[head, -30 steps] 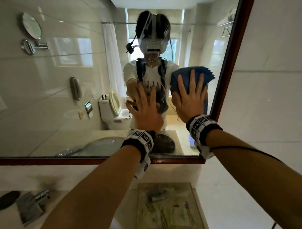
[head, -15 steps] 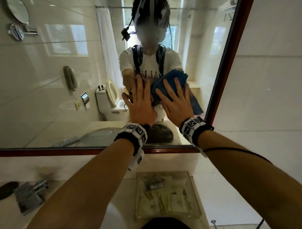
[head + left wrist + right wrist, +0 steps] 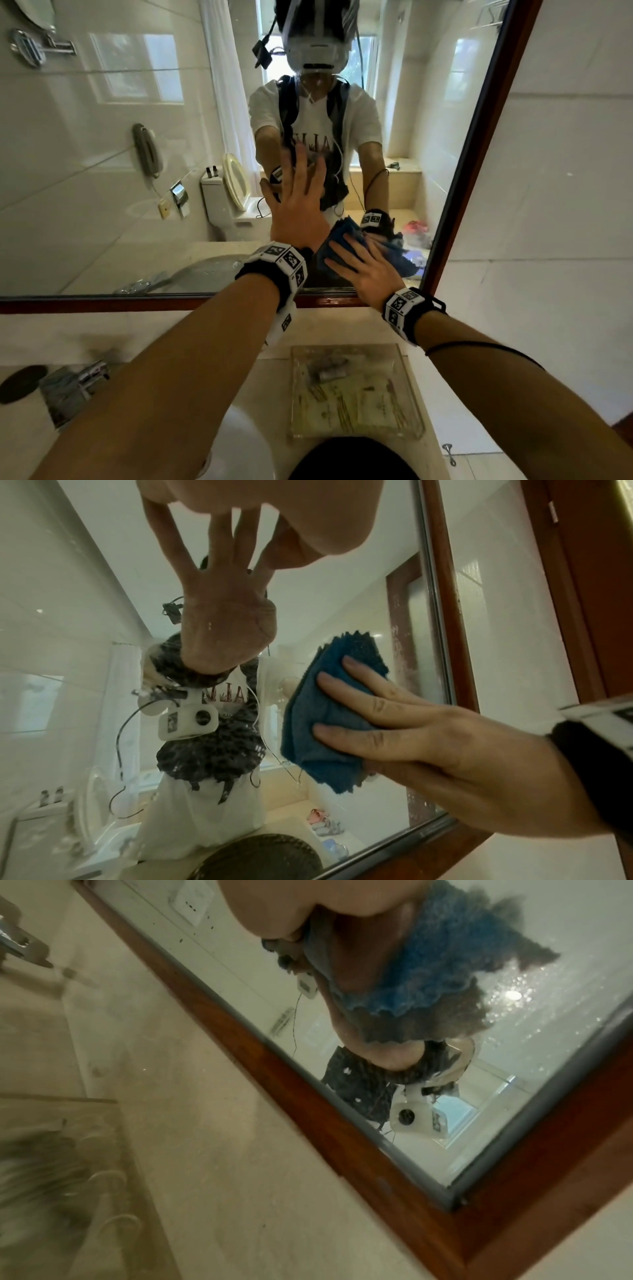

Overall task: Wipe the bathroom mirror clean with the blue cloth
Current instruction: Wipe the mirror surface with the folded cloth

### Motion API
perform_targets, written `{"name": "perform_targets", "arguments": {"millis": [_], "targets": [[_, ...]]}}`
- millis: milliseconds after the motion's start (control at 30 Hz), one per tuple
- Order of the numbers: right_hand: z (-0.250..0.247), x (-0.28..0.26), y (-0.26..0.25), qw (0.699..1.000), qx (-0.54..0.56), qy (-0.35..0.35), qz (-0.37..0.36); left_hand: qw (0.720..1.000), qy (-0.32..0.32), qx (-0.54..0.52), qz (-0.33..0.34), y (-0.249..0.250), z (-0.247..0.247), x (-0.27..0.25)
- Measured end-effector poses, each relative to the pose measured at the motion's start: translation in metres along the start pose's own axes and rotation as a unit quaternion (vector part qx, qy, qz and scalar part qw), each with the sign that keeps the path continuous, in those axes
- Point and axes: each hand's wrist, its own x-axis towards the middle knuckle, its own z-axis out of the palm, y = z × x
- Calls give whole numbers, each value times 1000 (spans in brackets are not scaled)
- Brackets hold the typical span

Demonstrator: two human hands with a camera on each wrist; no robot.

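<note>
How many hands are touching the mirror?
2. The left hand lies flat on the bare glass; the right hand presses the blue cloth near the mirror's bottom right corner.

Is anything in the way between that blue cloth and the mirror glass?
Nothing visible. The right hand presses the blue cloth flat on the mirror near its lower right corner; the left hand rests beside it.

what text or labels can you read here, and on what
Shirt: mirrored dark letters, partly hidden by the left hand; not readable.
Wristbands: black-and-white square codes, no words.
Packets in the tray: too blurred to read.
Nothing else bears text.
</note>
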Motion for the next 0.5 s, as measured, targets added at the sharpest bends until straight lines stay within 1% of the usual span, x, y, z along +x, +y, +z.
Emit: {"name": "perform_targets", "arguments": {"millis": [67,133,233,333,400,500], "targets": [[-4,1,6,1000,-12,-1,-7,1000,-9,-7,-3,-1,1,0],[-15,8,16,1000,-20,8,3,1000,-5,1,0,-1,2,0],[-34,26,36,998,-38,39,35,1000,12,24,0,-3,11,1],[-47,39,49,997,-45,55,39,999,37,19,-2,-4,16,2],[-46,41,48,996,-40,67,41,999,45,1,-2,-5,17,3],[-37,42,37,993,-24,97,64,998,56,-4,-13,-5,20,3]]}}
